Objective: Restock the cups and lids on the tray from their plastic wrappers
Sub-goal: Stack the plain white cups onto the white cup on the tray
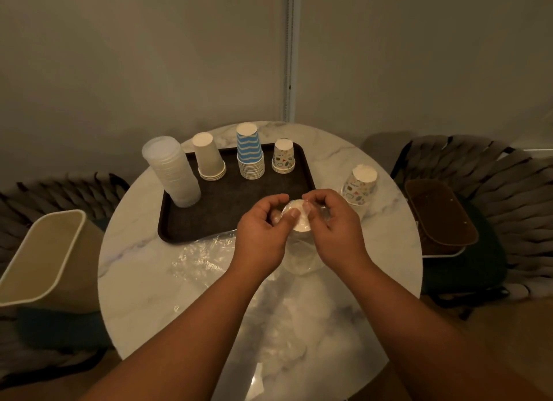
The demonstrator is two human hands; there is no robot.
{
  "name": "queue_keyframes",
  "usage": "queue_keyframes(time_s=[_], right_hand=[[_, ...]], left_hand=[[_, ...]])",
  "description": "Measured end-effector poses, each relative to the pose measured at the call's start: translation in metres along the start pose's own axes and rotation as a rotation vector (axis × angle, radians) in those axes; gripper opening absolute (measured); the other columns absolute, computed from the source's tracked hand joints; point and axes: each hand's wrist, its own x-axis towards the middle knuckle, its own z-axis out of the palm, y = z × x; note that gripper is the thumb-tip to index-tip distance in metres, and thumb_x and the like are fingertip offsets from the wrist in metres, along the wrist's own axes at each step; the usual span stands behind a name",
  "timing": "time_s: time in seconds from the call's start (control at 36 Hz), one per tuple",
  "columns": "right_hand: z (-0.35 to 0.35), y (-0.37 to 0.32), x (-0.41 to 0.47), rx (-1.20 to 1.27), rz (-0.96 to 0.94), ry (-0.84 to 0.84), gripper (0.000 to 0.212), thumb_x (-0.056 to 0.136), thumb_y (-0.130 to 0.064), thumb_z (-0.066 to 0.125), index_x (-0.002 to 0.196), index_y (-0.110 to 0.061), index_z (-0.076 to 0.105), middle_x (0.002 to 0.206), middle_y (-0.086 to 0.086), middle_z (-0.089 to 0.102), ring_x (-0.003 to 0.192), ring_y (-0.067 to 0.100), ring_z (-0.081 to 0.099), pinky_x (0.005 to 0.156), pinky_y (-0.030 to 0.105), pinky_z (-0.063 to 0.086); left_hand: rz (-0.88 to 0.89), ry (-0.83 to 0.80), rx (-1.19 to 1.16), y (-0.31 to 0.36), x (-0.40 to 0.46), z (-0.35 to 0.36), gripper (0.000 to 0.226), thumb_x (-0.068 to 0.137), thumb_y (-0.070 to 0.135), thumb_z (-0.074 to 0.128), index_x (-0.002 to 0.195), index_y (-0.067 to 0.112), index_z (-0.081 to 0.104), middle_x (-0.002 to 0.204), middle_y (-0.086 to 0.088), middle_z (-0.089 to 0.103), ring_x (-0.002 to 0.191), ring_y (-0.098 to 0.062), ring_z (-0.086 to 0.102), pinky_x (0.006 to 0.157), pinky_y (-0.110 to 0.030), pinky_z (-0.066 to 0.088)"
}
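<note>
Marble table [137, 281] | tray [209, 218]: four stacks | both hands pinch wrapped stack [299, 221]

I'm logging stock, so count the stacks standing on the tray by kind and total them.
Lid stacks: 1, clear
Plain cup stacks: 1
Blue striped cup stacks: 1
Patterned cup stacks: 1
Total: 4 on the tray

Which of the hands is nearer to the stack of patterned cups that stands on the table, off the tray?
Right. The right hand is just beside the patterned cup stack, to its left. The left hand is farther left, beyond the wrapped cups both hands hold.
</note>
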Motion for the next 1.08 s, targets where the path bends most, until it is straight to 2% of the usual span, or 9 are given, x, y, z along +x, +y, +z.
queue_keyframes(time_s=[0.08,0.22,0.36,0.44,0.56,0.67,0.86,0.94,1.08], right_hand=[[0.0,0.0,0.0,-0.03,0.02,0.015,0.01,0.095,-0.018,0.059,0.099,-0.026,0.06,0.098,-0.005,0.063,0.093,0.009,0.059,0.078,0.022,0.049],[-0.002,-0.005,0.001,-0.117,-0.025,0.016,0.019,0.092,-0.009,0.06,0.109,-0.015,0.067,0.104,-0.005,0.063,0.094,0.001,0.055,0.08,0.0,0.035],[-0.006,-0.014,0.01,-0.248,-0.096,-0.001,0.021,0.088,-0.002,0.062,0.103,-0.013,0.071,0.102,-0.001,0.069,0.093,0.005,0.057,0.08,0.001,0.036],[-0.008,-0.018,0.014,-0.275,-0.087,-0.012,0.022,0.085,0.0,0.063,0.101,-0.013,0.071,0.099,-0.001,0.07,0.088,0.003,0.055,0.076,0.0,0.036],[-0.012,-0.022,0.018,-0.222,-0.011,-0.003,0.02,0.087,-0.005,0.064,0.099,-0.019,0.071,0.094,-0.009,0.069,0.082,0.001,0.057,0.074,0.007,0.041],[-0.014,-0.028,0.024,-0.096,0.078,0.017,0.026,0.085,-0.009,0.07,0.09,-0.033,0.064,0.084,-0.02,0.065,0.076,-0.009,0.059,0.072,0.006,0.043],[-0.014,-0.042,0.023,0.267,0.114,-0.05,0.021,0.088,-0.01,0.07,0.102,-0.025,0.064,0.089,-0.007,0.073,0.083,0.001,0.069,0.073,0.017,0.054],[-0.021,-0.036,0.022,0.356,0.006,-0.016,0.022,0.086,-0.025,0.071,0.107,-0.022,0.065,0.096,-0.002,0.071,0.088,0.011,0.068,0.075,0.024,0.054],[-0.032,-0.005,0.014,0.198,-0.051,-0.212,0.06,0.071,-0.051,0.075,0.121,-0.022,0.061,0.116,-0.009,0.065,0.107,0.011,0.062,0.091,0.033,0.052]], left_hand=[[0.006,0.008,0.105,0.004,0.003,0.001,0.013,0.09,0.028,0.07,0.102,0.029,0.068,0.087,-0.002,0.071,0.078,-0.017,0.068,0.073,-0.033,0.059],[0.092,0.007,0.297,0.015,0.007,0.001,0.006,0.09,0.026,0.07,0.093,0.028,0.066,0.08,0.009,0.065,0.071,-0.007,0.06,0.063,-0.02,0.05],[0.172,0.017,0.377,0.02,0.005,0.001,0.016,0.09,0.011,0.065,0.084,0.026,0.065,0.076,0.013,0.061,0.069,-0.003,0.057,0.06,-0.011,0.044],[0.154,-0.002,0.339,0.023,0.007,-0.002,0.024,0.087,0.011,0.067,0.084,0.034,0.06,0.078,0.012,0.061,0.068,-0.002,0.056,0.061,-0.018,0.048],[0.184,-0.235,0.319,0.026,0.008,-0.015,0.053,0.074,0.016,0.08,0.119,0.033,0.056,0.106,0.013,0.061,0.09,0.005,0.057,0.073,-0.012,0.05],[0.267,-0.388,0.72,0.028,0.011,-0.015,0.097,0.071,0.039,0.084,0.152,0.026,0.03,0.132,0.008,0.047,0.118,-0.006,0.046,0.092,-0.013,0.033],[0.373,-0.255,0.937,0.028,0.014,-0.009,0.025,0.095,0.029,0.059,0.112,0.013,0.066,0.093,0.002,0.052,0.081,-0.01,0.046,0.068,-0.022,0.033],[0.412,-0.249,0.911,0.028,0.015,-0.008,0.02,0.095,0.025,0.057,0.102,0.011,0.069,0.083,0.005,0.046,0.076,-0.01,0.044,0.065,-0.023,0.032],[0.481,-0.24,0.816,0.031,0.018,-0.008,0.012,0.092,0.022,0.061,0.091,0.014,0.07,0.07,0.015,0.038,0.064,-0.004,0.04,0.056,-0.015,0.024]])
